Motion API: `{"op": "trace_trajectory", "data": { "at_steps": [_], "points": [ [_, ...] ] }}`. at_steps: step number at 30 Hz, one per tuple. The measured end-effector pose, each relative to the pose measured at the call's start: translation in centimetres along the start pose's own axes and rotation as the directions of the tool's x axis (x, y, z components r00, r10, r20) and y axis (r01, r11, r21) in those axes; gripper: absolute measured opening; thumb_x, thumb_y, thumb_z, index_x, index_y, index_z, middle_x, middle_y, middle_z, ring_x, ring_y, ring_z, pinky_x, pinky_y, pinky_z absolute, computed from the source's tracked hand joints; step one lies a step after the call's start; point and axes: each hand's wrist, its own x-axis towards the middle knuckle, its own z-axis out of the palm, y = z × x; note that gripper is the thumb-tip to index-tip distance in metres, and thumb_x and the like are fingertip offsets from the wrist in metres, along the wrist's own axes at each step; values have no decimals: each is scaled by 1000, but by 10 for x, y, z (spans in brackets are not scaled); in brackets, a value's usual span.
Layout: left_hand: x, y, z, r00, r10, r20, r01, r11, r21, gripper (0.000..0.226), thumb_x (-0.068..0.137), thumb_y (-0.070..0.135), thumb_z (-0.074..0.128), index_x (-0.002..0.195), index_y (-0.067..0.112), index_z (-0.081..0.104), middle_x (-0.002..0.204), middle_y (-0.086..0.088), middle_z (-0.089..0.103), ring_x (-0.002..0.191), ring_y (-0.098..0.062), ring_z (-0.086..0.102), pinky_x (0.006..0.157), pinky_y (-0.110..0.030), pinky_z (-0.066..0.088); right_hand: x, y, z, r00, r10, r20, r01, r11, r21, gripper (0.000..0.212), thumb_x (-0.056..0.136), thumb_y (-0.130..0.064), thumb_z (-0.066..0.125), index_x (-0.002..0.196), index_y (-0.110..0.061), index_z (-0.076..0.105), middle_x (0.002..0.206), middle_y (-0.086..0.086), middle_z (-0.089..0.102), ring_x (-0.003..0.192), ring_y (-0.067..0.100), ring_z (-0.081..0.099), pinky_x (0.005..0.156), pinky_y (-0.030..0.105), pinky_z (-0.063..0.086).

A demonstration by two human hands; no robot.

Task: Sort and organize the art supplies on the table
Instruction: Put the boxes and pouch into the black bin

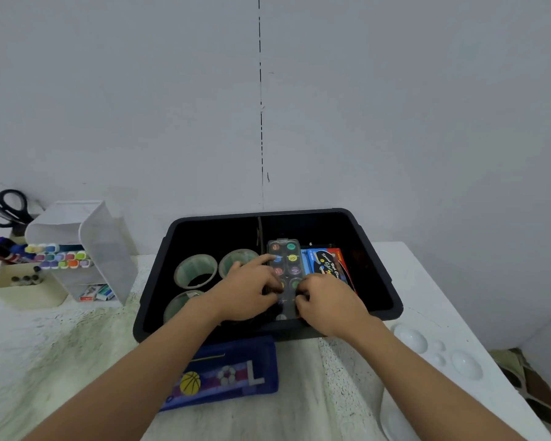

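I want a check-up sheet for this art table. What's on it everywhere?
Surface: white table, green-stained.
Job's things: black plastic bin holds three green tape rolls left of its divider, and a clear round-pan paint case and blue-red paint box right of it.
Clutter: blue sports pencil case before bin; white mesh marker organiser and black-handled scissors far left; white mixing palette right.
Grippers: left hand and right hand both grip the paint case.
Cables: nothing seen.
Surroundings: plain grey wall.

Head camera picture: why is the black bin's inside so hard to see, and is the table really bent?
Head view: the light is soft and even, yet the black bin swallows it, leaving its floor nearly featureless; the paint palette looks slightly blurred; the wide-angle lens stretches the table near the corners.
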Motion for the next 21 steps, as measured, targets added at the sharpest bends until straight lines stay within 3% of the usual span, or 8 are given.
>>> {"op": "trace_trajectory", "data": {
  "at_steps": [2, 4, 7, 9, 12, 14, 17, 21],
  "points": [
    [-11, 0, 4, 984, 9, -179, -24, 996, -82, 32, 96, 28, 60, 126, 23, 68, 139, 10, 55, 146, -3, 23, 120, -40, 27, -1, 1, -3, 996, 51, -77, -50, 999, 18, 27, 96, -36, 48, 107, -20, 67, 113, 1, 61, 98, 18, 57, 78, 34, 51],
    [-22, 1, 7, 956, -13, -295, -19, 994, -105, 41, 96, 35, 61, 136, 24, 60, 147, 9, 46, 142, -5, 29, 117, -24, 24, -1, 5, -7, 982, 127, -139, -130, 991, -16, 36, 97, -40, 50, 124, -19, 62, 125, 5, 57, 112, 24, 53, 89, 39, 51],
    [-30, -1, 11, 942, -83, -325, 53, 994, -100, 51, 96, 46, 58, 144, 28, 51, 156, 8, 34, 143, -13, 29, 118, -32, 26, 4, 19, -9, 958, 282, -42, -285, 955, -82, 43, 96, -46, 51, 129, -17, 53, 129, 13, 49, 112, 33, 52, 91, 42, 50],
    [-30, -3, 16, 942, -124, -310, 88, 988, -128, 60, 96, 50, 55, 150, 27, 41, 158, 10, 31, 143, -13, 32, 117, -37, 31, 8, 28, -8, 937, 344, 65, -343, 939, -22, 46, 95, -48, 55, 127, -14, 52, 126, 13, 50, 108, 31, 57, 90, 42, 53],
    [-28, -4, 20, 940, -180, -290, 138, 977, -162, 72, 92, 61, 49, 154, 30, 31, 159, 16, 28, 143, -10, 33, 116, -48, 32, 12, 33, -2, 939, 331, 98, -335, 942, 33, 46, 94, -47, 61, 124, -13, 54, 123, 11, 53, 104, 25, 60, 86, 38, 56],
    [-28, -2, 21, 931, -218, -292, 186, 974, -132, 71, 92, 62, 49, 154, 33, 30, 158, 19, 28, 142, -10, 32, 117, -53, 24, 14, 33, 2, 946, 312, 87, -315, 949, 24, 46, 93, -44, 64, 126, -13, 55, 123, 8, 54, 103, 22, 61, 82, 35, 57],
    [-28, 1, 21, 920, -243, -307, 208, 968, -141, 67, 94, 55, 54, 154, 34, 32, 157, 20, 30, 141, -8, 30, 113, -48, 16, 15, 37, 5, 954, 285, 93, -288, 958, 19, 45, 91, -36, 68, 129, -14, 57, 125, 6, 55, 102, 18, 59, 76, 29, 55],
    [-29, 2, 22, 907, -243, -343, 191, 965, -180, 65, 93, 52, 58, 152, 34, 37, 155, 21, 34, 140, -5, 31, 112, -47, 17, 15, 40, 4, 959, 273, 81, -275, 961, 14, 42, 92, -32, 68, 129, -14, 59, 126, 6, 55, 99, 15, 55, 73, 24, 49]
  ]
}}
